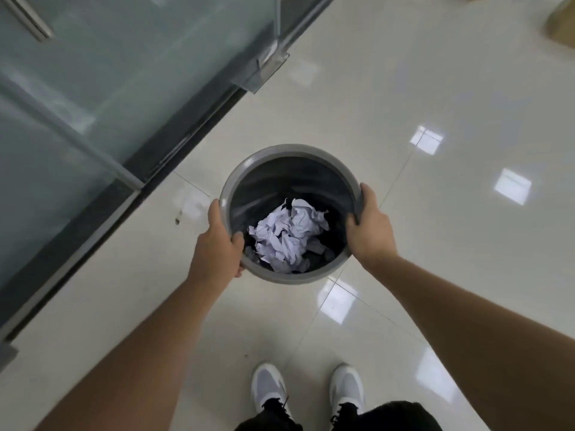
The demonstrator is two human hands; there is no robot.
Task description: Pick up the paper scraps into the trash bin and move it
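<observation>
A round grey trash bin is in the middle of the view, seen from straight above. Crumpled white paper scraps lie piled inside it on a dark lining. My left hand grips the bin's left rim, thumb hooked over the inside edge. My right hand grips the right rim the same way. Whether the bin rests on the floor or hangs above it cannot be told from this angle.
A frosted glass wall with a metal-framed door runs diagonally along the left. Glossy cream floor tiles stretch to the right and front. My two white shoes stand just below the bin. A brownish object sits at the far top right.
</observation>
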